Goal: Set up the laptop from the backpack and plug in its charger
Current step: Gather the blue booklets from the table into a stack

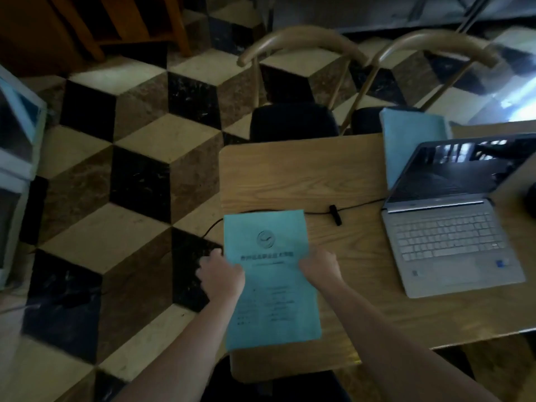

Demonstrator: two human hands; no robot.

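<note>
Head view: two hands point(222, 275) point(320, 266) grip one booklet point(272, 303); one laptop point(452, 236).

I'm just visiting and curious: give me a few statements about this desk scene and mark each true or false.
1. The laptop is open on the table. True.
2. Both hands hold the blue booklet. True: the left hand grips its left edge, the right hand its right edge.
3. The laptop's screen shows a bright picture. False: it is dark, with only reflections.
4. A black cable runs across the table to the laptop's left side. True.
5. The laptop is the only thing on the table besides the booklet. False: a second blue folder lies behind the laptop.
6. Someone sits in the chair across the table. False: it is unoccupied.
</note>
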